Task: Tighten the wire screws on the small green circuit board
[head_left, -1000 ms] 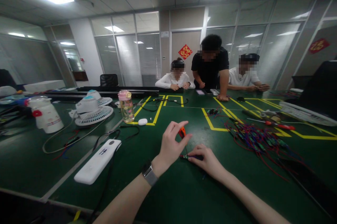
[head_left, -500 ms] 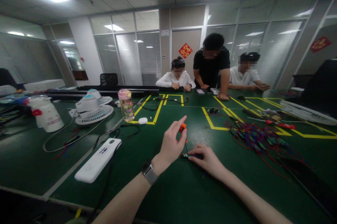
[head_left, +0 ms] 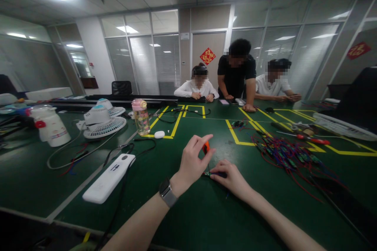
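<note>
My left hand point(head_left: 192, 161), with a watch point(head_left: 167, 192) on its wrist, is closed around an orange-and-black screwdriver point(head_left: 206, 148) held nearly upright. Its index finger and thumb reach out past the handle, and the other fingers are partly hidden. The thin shaft points down to a small green circuit board point(head_left: 207, 173) on the table; whether the tip touches it I cannot tell. Fingertips of my right hand point(head_left: 231, 177) pinch the board's right side, and dark wires run under that palm.
A tangled heap of wired circuit boards point(head_left: 287, 151) lies to the right, beside a red-handled screwdriver point(head_left: 315, 139). Left are a white case marked 14 point(head_left: 108, 180), a pink-lidded bottle point(head_left: 140, 117) and white fans point(head_left: 104, 123). Three people are across the green table point(head_left: 188, 219).
My left thumb and index finger have spread and shifted slightly right and down around the screwdriver handle. My right hand stays on the circuit board.
</note>
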`<control>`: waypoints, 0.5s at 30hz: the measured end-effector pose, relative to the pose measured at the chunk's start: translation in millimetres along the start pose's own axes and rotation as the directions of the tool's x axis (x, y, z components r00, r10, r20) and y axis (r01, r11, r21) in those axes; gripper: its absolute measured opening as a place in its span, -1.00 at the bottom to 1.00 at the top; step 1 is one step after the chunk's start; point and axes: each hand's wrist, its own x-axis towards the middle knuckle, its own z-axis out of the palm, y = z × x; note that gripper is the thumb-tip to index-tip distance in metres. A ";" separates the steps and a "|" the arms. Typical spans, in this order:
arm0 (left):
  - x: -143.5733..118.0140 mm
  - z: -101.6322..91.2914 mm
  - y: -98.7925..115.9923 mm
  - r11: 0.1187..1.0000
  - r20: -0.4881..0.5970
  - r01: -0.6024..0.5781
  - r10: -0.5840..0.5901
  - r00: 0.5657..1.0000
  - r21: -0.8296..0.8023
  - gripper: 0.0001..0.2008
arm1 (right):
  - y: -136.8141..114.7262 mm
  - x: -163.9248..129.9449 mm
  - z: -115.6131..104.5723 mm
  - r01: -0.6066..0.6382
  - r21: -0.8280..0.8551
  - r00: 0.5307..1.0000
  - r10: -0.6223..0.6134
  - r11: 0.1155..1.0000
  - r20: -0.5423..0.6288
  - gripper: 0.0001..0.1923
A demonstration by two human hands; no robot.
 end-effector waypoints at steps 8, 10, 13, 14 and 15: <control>0.3 -0.9 0.5 1.000 -0.018 0.023 -0.023 1.000 -0.004 -0.65 | -2.8 -0.9 -0.4 -0.007 0.002 1.000 0.007 1.000 -0.008 -0.83; 0.5 -0.9 0.3 1.000 -0.020 0.014 -0.014 1.000 0.007 -0.65 | -2.5 -1.0 -0.1 -0.005 -0.001 1.000 0.005 1.000 -0.010 -0.83; 1.1 -0.5 0.4 0.999 0.011 0.009 -0.009 1.000 -0.054 -0.58 | -1.6 -0.8 0.4 0.000 0.007 1.000 0.001 1.000 -0.011 -0.82; 1.2 -0.4 0.3 0.998 0.018 0.010 -0.009 1.000 -0.068 -0.57 | -1.1 -0.7 0.6 -0.001 0.006 1.000 0.002 1.000 -0.009 -0.81; 1.3 -0.3 0.1 0.998 0.019 0.010 -0.009 1.000 -0.068 -0.57 | -0.6 -0.6 0.8 -0.003 0.003 1.000 0.003 1.000 -0.007 -0.82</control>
